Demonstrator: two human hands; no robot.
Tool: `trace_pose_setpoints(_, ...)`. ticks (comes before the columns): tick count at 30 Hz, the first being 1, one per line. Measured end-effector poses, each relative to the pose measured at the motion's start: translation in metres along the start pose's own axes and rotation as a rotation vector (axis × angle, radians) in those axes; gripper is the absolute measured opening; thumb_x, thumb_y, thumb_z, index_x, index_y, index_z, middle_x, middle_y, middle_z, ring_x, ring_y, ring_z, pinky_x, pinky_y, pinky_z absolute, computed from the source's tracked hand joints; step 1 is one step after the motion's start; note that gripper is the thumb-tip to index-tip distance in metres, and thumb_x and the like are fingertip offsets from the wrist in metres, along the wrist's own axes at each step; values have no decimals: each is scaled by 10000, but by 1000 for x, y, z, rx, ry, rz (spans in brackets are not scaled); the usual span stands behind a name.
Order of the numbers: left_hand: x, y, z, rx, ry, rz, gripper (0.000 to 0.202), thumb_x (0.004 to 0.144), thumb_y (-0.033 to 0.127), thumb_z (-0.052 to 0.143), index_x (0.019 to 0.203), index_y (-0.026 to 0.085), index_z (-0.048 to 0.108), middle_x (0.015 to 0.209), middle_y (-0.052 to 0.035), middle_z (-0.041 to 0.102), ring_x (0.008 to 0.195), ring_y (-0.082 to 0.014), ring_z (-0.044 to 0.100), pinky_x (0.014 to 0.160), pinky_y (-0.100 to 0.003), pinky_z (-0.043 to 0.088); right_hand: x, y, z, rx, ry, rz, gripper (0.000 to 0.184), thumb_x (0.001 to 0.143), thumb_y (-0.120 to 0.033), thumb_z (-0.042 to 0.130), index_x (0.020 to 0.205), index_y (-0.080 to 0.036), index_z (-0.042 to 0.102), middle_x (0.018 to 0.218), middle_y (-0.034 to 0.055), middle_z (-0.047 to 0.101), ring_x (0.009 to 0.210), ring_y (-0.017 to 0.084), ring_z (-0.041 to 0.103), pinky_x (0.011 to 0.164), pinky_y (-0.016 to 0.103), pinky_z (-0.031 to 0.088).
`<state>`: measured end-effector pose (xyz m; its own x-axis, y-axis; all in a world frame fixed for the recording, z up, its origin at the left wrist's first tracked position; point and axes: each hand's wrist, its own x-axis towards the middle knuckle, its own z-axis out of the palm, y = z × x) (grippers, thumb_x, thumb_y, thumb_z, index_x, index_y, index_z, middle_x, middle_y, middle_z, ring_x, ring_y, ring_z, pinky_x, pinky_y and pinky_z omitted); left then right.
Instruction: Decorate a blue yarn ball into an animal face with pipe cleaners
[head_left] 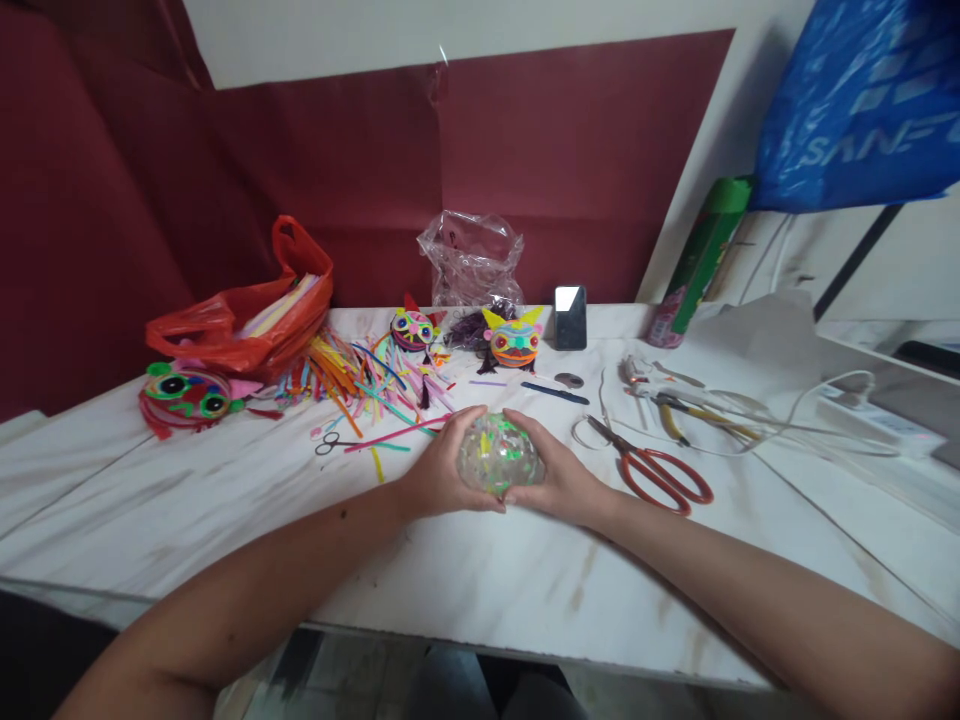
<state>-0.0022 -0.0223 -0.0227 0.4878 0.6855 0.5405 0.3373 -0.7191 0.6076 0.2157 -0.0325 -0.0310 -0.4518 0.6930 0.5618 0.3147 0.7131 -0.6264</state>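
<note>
Between my two hands is a clear, rounded ball point(499, 455) with green, yellow and other coloured bits in it or on it. My left hand point(442, 465) wraps its left side, and my right hand point(559, 470) wraps its right side. The thumbs meet along the near edge. Just left of my left hand lie a pink pipe cleaner point(397, 432) and small dark-handled scissors point(328, 443). To the right of my right hand rest large red-handled scissors point(660, 475), with pliers point(675, 420) behind them.
Behind stand colourful animal-head figures point(514, 342), a red plastic bag point(247, 325) beside many pipe cleaners point(337, 375), a clear plastic bag point(472, 260) and a black phone-like device point(571, 318). At right are a green spray can point(701, 260), a white cable point(795, 435) and a power strip point(877, 420).
</note>
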Motion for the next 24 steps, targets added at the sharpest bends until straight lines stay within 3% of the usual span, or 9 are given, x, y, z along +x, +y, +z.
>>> trace_pose_setpoints(5, 2, 3, 0, -19, -12, -2, 1132, 449, 575, 849, 1390, 194, 347, 1381, -173, 426, 1283, -372, 424, 1103, -528, 329, 1, -2, -1, 4, -2, 9, 996, 629, -682, 706, 1427, -213, 340, 1399, 170, 453, 1307, 344, 443, 1100, 495, 359)
trace_pose_setpoints(13, 1, 8, -1, -168, -95, -116, 1171, 474, 493, 867, 1426, 161, 269, 1448, -197, 341, 1346, -375, 354, 1116, -491, 314, 3, -5, -4, 161, -16, 247, 944, 676, -699, 658, 1410, -186, 361, 1374, 158, 507, 1273, 344, 477, 1073, 508, 372)
trace_pose_setpoints(19, 7, 9, -5, -369, -69, -329, 1025, 545, 498, 830, 1378, 194, 316, 1336, -148, 480, 1221, -333, 493, 1017, -470, 417, 2, 0, -9, 231, -137, 249, 912, 765, -644, 611, 1477, -223, 228, 1484, 137, 379, 1312, 295, 440, 1075, 457, 379)
trace_pose_setpoints(24, 9, 5, -1, -528, -46, -404, 828, 624, 651, 714, 1244, 174, 441, 1199, -122, 576, 1140, -318, 552, 931, -440, 481, 3, -2, -8, 183, -98, 220, 840, 774, -684, 561, 1415, -185, 348, 1387, 148, 492, 1268, 305, 477, 1074, 465, 375)
